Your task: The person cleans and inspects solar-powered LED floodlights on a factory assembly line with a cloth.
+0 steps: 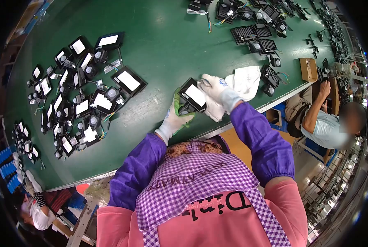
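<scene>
Near the table's front edge, my left hand, in a white and green glove, grips a small black floodlight with a white panel by its lower left side. My right hand, in a white glove, is at the floodlight's right edge with its fingers bent over a white cloth. Part of the cloth hangs below that hand, beside the floodlight. The fingertips of my right hand are pressed together on the cloth.
Many black floodlights with white panels lie in a pile on the green table at left. More lamps lie at the back right, near a cardboard box. One person sits at right, another at lower left.
</scene>
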`<state>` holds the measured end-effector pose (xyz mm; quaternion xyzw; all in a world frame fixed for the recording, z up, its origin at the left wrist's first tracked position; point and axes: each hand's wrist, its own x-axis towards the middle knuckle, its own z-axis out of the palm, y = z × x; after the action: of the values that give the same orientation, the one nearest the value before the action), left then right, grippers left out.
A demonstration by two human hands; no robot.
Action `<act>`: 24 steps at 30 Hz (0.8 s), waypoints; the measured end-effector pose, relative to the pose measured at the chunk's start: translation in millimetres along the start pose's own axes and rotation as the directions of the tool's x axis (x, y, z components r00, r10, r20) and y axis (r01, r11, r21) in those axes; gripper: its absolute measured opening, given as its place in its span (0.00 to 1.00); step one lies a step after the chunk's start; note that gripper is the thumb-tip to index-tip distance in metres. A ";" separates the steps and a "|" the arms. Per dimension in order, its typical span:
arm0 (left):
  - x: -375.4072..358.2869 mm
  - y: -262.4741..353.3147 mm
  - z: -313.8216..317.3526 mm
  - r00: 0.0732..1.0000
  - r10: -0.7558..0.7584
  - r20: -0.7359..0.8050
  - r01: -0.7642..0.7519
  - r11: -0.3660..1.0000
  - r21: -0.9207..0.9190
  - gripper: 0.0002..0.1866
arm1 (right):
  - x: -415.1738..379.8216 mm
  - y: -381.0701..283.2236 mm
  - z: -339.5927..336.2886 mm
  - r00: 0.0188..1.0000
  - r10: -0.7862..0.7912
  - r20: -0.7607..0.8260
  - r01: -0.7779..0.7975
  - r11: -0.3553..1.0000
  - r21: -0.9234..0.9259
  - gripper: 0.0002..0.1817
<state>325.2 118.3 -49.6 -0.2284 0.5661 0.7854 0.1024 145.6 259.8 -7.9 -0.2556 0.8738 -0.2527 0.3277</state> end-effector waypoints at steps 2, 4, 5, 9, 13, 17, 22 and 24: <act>-0.6 11.6 2.9 0.998 -0.070 0.005 0.070 0.997 -0.039 0.52 | 20.5 -18.5 -1.0 1.000 -0.002 0.018 0.003 0.999 -0.035 0.16; -2.5 11.8 2.5 0.996 -0.088 -0.002 0.088 0.994 -0.060 0.53 | 27.5 -22.2 1.8 1.000 0.014 0.013 -0.014 1.000 -0.009 0.17; 0.2 1.5 2.4 0.999 -0.043 -0.015 0.042 0.998 -0.043 0.53 | 25.1 -21.6 -2.4 0.997 0.042 0.057 -0.041 0.999 -0.004 0.18; -1.3 10.8 7.6 0.999 -0.038 -0.027 0.036 0.999 -0.038 0.53 | 13.2 13.8 3.2 0.972 0.208 0.109 -0.219 0.970 0.102 0.22; -1.3 11.0 6.3 1.000 -0.026 -0.009 0.026 0.997 -0.074 0.53 | 34.2 -18.4 -6.1 0.976 0.181 0.118 -0.194 0.975 0.109 0.19; 5.1 -4.6 1.5 0.999 0.029 -0.017 -0.029 1.000 0.004 0.53 | 35.5 -4.8 -8.1 0.944 0.224 0.241 -0.244 0.968 0.054 0.18; 6.9 -14.2 -1.5 0.997 0.077 0.004 -0.077 0.994 0.079 0.53 | 34.8 -21.7 -12.5 0.970 0.122 0.212 -0.100 0.989 -0.111 0.16; 4.5 -1.0 -1.7 1.000 0.018 0.022 -0.018 1.000 -0.011 0.51 | 61.0 -5.1 5.4 0.954 0.216 0.208 -0.241 0.965 0.104 0.15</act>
<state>322.1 116.7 -53.0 -0.2151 0.5629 0.7917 0.1003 110.8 217.3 -35.4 -0.1546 0.8431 -0.2425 0.4544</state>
